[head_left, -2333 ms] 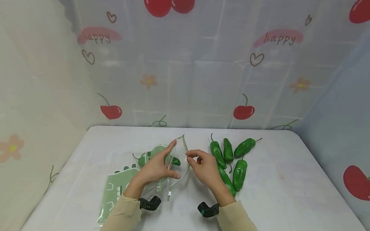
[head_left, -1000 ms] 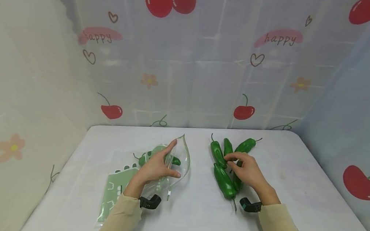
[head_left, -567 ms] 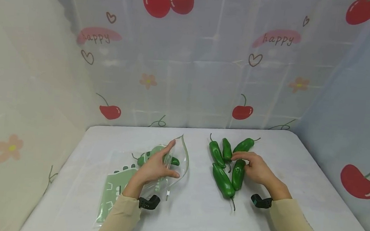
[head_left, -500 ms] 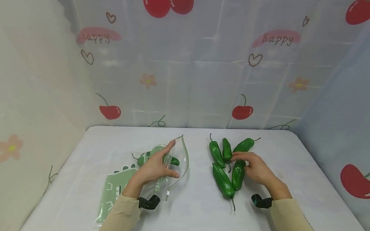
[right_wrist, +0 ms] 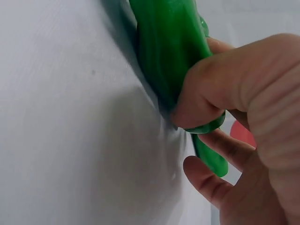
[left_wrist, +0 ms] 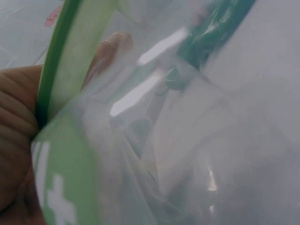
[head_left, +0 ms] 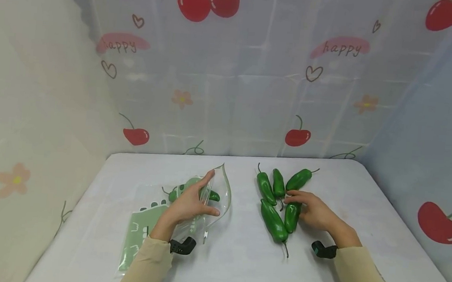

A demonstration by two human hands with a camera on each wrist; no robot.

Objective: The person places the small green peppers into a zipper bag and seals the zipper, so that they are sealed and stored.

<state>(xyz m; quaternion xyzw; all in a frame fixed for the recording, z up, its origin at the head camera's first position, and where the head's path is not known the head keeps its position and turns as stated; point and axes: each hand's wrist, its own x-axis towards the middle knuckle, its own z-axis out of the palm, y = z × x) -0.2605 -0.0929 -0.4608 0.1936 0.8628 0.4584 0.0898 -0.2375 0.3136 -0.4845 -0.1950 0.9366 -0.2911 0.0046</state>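
My left hand point(head_left: 188, 205) is at the mouth of a clear zip bag point(head_left: 226, 203) with a green print, thumb and forefinger stretched apart against its gaping rim. The left wrist view shows the bag's green strip point(left_wrist: 58, 61) crossing in front of that hand. A green pepper point(head_left: 215, 197) shows through the plastic, partly hidden by the hand. My right hand point(head_left: 316, 214) pinches another green pepper point(head_left: 291, 220) between thumb and fingers, low over the white table. In the right wrist view the thumb presses on the side of this pepper point(right_wrist: 171, 42).
Several more green peppers lie close by, including a large one point(head_left: 273, 221) to the left and another point(head_left: 299, 179) behind. A flat clear packet with a green dinosaur print point(head_left: 137, 236) lies at the left. Cherry-patterned curtains point(head_left: 234, 92) stand round the white table point(head_left: 235, 267).
My right hand has left the bag's rim and moved right to the peppers, then lowered slightly onto one. The left hand keeps its place at the bag's mouth.
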